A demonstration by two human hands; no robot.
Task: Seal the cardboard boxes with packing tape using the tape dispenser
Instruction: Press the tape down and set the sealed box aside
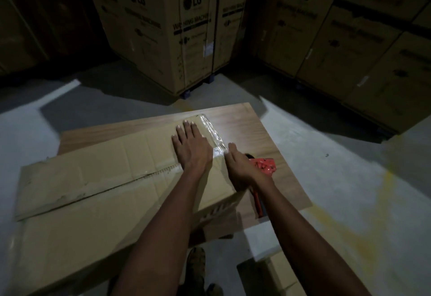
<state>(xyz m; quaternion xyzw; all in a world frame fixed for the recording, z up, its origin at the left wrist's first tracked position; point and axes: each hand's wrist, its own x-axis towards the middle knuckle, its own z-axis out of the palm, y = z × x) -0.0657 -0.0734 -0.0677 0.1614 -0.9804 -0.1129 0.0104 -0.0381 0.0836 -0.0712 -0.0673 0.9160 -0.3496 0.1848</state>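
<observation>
A long flat cardboard box (93, 190) lies across a small wooden table (256, 127). Its centre seam runs lengthwise and clear packing tape (213, 132) shines along its right end edge. My left hand (190, 146) lies flat on the box top beside that tape, fingers straight. My right hand (240, 167) rests against the taped right edge with its fingers extended along the tape. The red tape dispenser (265, 166) lies on the table just right of my right hand, partly hidden by it; neither hand holds it.
Tall printed washing-machine cartons (182, 27) stand stacked behind the table and along the right (361, 46). Grey concrete floor surrounds the table. Another cardboard box (277, 274) sits low by my right forearm, and my shoe (197, 265) shows under the box.
</observation>
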